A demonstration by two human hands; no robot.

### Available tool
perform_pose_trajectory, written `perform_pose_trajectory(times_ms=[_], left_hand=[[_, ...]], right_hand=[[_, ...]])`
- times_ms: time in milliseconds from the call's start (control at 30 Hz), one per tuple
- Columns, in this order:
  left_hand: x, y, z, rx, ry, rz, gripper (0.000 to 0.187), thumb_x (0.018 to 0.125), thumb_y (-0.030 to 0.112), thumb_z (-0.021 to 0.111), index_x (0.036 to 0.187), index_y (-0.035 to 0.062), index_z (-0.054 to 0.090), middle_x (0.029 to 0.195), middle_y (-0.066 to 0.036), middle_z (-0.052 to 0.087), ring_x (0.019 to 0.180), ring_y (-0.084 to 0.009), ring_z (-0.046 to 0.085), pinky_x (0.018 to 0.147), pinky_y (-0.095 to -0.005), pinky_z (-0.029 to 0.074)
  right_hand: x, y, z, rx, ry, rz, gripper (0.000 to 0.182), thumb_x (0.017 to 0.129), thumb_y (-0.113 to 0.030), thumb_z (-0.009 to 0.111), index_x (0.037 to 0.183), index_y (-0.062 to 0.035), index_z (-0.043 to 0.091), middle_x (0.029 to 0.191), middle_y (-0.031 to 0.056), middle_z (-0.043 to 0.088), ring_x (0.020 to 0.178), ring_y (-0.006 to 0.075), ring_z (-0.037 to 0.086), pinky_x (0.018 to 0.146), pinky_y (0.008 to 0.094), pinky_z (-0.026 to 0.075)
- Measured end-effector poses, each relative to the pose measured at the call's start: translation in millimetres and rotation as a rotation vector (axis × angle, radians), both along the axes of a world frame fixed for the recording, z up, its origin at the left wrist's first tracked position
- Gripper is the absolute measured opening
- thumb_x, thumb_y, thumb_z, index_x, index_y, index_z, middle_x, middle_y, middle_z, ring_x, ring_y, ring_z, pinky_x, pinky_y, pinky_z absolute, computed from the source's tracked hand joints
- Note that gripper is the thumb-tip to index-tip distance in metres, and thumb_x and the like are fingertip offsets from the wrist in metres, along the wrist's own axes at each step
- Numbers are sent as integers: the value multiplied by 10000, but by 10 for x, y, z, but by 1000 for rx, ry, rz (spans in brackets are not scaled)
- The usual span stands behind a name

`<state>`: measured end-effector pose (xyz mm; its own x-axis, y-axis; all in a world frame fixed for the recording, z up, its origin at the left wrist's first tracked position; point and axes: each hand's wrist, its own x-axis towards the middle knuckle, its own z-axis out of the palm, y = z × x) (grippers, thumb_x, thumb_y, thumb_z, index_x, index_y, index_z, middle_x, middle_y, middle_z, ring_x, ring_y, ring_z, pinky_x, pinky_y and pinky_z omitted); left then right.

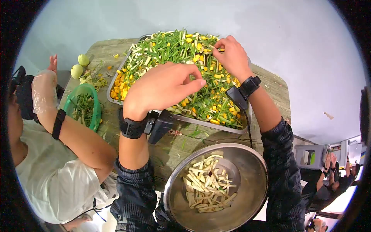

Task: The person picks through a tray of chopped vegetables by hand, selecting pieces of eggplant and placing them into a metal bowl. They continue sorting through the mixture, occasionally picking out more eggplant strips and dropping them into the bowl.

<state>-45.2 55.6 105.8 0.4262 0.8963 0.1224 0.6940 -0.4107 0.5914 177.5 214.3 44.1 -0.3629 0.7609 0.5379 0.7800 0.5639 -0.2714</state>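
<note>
A metal tray (185, 117) on the wooden table is heaped with chopped greens (170, 44), pale strips and yellow cubes (123, 86). My left hand (166, 86) hovers over the heap's near middle, fingers curled and thumb apart from them, with nothing visible between them. At the tray's right far side, my right hand (233, 56) pinches at the edge of the heap; what its fingertips hold is too small to name. Nearest to me stands a steel bowl (253, 185) containing pale cut strips (208, 183).
A green basket (97, 108) with leafy trimmings stands left of the tray, near two round pale-green vegetables (77, 71). A person in a white shirt (58, 174) sits at the left. Other people (332, 185) and a grey stool (309, 154) are at the far right.
</note>
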Motion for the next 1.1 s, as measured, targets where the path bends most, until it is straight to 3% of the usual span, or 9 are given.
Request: perform_pose_trajectory(times_ms=[267, 500, 700, 800, 867, 967, 1000, 1100], left_hand=[[-17, 81, -44, -18, -37, 43, 307, 995, 340, 602, 1087, 59, 681, 803, -108, 702, 706, -189, 665, 633, -340, 500], [12, 244, -264, -31, -67, 37, 303, 1004, 313, 593, 1071, 29, 674, 785, -79, 682, 678, -154, 627, 652, -302, 510], [-45, 460, -449, -164, -277, 28, 311, 1034, 299, 558, 1070, 11, 670, 878, -20, 684, 722, -109, 620, 642, -270, 505], [26, 400, -359, -178, -356, 42, 353, 1042, 338, 556, 1113, 14, 676, 875, -20, 684, 733, -98, 618, 624, -265, 492], [92, 375, -333, -151, -464, 129, 396, 1043, 383, 558, 1145, 23, 688, 878, -18, 686, 725, -87, 614, 606, -261, 479], [154, 424, -397, -83, -543, 106, 443, 1042, 429, 556, 1096, 22, 722, 841, -17, 695, 704, -96, 616, 604, -274, 483], [130, 478, -464, -84, -545, 106, 443, 1042, 429, 556, 1096, 22, 722, 841, -17, 695, 704, -96, 616, 604, -274, 483], [-2, 536, -520, -13, -348, 129, 454, 1038, 433, 564, 992, 20, 747, 764, -39, 706, 666, -125, 634, 614, -290, 494]], right_hand=[[49, -17, 155, 26, 0, -24, 144, 805, -255, 744, 818, -111, 743, 953, 139, 657, 899, 375, 671, 782, 483, 550], [-14, 76, -8, -30, -68, -35, 173, 795, -269, 748, 843, -104, 746, 986, 143, 665, 923, 373, 676, 797, 481, 555], [14, -46, 173, -23, -1, -27, 208, 774, -278, 769, 850, -86, 743, 991, 145, 669, 913, 355, 679, 808, 468, 554], [-2, -226, 314, -30, 110, 66, 240, 765, -287, 773, 849, -66, 733, 955, 148, 678, 895, 330, 682, 790, 447, 549], [-42, -432, 341, -141, 192, 265, 280, 765, -306, 774, 859, -46, 727, 910, 144, 682, 847, 315, 679, 765, 426, 541], [-129, -776, 298, -265, 183, 339, 260, 774, -272, 781, 864, -35, 723, 891, 135, 680, 797, 297, 669, 733, 394, 531], [-127, -830, 269, -298, 273, 439, 217, 795, -230, 784, 886, -39, 732, 867, 119, 677, 744, 269, 657, 692, 373, 522], [-56, -814, 248, -416, 319, 396, 196, 810, -202, 784, 923, -47, 745, 839, 106, 677, 717, 242, 653, 665, 365, 518]])
